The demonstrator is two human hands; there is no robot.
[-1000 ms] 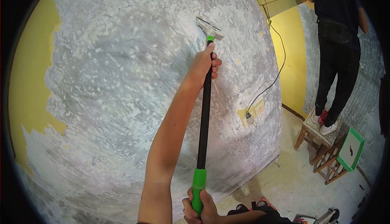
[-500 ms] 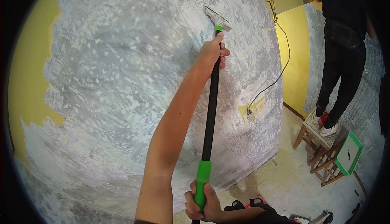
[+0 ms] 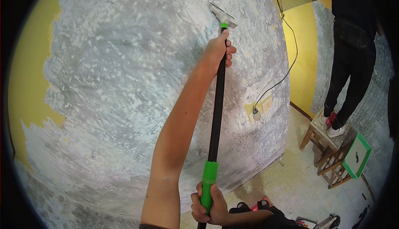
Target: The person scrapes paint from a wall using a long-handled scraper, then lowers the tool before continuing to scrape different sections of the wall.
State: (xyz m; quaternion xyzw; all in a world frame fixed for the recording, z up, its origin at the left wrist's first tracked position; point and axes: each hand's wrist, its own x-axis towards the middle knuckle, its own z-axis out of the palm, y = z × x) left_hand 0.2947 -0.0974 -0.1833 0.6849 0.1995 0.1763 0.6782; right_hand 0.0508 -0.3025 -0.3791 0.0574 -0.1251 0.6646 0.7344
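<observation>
A long-handled scraper (image 3: pixel 216 104) with a black pole runs up along a patchy grey-white wall (image 3: pixel 112 87). Its wide metal blade head (image 3: pixel 223 15) lies at the wall, near the top of the view. My left hand (image 3: pixel 218 53) is closed round the black pole just below the green collar under the head. Lower down, my right hand (image 3: pixel 212 207) wraps the green grip (image 3: pixel 210 173). Both arms are bare at the forearm. The pole's lower end leaves the bottom of the view.
A person (image 3: pixel 353 58) in dark clothes stands on a wooden stool (image 3: pixel 322 131) at right. Beside it, a green-rimmed tray (image 3: pixel 358 156) rests on another wooden stand. A black cable (image 3: pixel 286 75) hangs down to a wall socket (image 3: pixel 266 104). Yellow paint (image 3: pixel 31 75) borders the scraped area.
The scraper and both hands have shifted very slightly, the blade head appearing a little higher in view. The wall and socket also sit slightly higher. Both grips are unchanged.
</observation>
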